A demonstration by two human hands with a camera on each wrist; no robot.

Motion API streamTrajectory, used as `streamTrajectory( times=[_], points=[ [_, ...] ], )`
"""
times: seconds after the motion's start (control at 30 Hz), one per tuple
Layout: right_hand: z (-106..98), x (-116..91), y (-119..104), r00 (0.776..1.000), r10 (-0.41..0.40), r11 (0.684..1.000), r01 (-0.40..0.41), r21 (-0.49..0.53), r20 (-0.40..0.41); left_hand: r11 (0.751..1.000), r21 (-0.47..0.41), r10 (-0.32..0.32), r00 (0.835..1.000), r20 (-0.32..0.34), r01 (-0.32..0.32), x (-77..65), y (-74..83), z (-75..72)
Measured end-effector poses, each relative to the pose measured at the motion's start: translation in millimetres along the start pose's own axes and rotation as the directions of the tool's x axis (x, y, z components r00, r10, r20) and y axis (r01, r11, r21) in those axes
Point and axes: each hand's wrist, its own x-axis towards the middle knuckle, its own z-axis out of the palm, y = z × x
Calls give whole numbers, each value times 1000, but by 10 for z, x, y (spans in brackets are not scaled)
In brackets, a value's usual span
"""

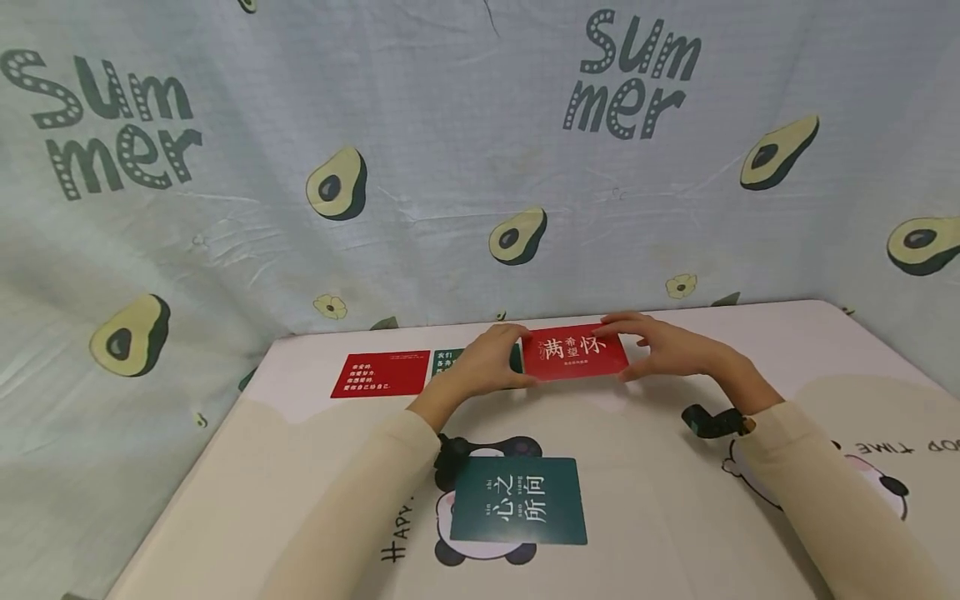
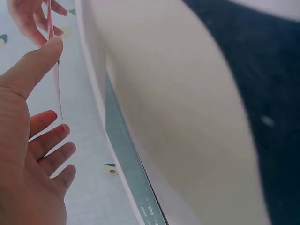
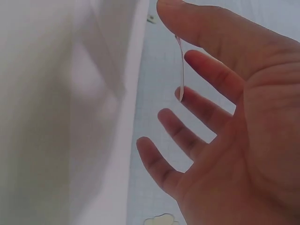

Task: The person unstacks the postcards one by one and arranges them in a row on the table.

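A red card with white Chinese characters is held level by its two short ends, off the table. My left hand pinches its left end between thumb and fingers, while my right hand grips the right end the same way. Seen edge-on in the left wrist view, the card is a thin strip between thumb and fingertips. The right wrist view shows the card's edge between thumb and middle finger. Behind the left hand lies a green card, partly hidden by it.
Left of the green card, another red card lies in the same row near the table's back edge. A teal card lies closer to me on the panda-printed tabletop. An avocado-patterned cloth hangs right behind the table.
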Motion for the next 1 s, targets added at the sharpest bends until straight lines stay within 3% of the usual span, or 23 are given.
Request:
streamTrajectory(
  times=[0.33,1.0],
  points=[
    [36,81,160,996,60,998,-62,26,63,999,39,-24,996,86,20,152,-25,95],
    [97,210,204,985,128,992,-127,-18,113,994,105,-50,992,115,38,191,-51,89]
  ],
)
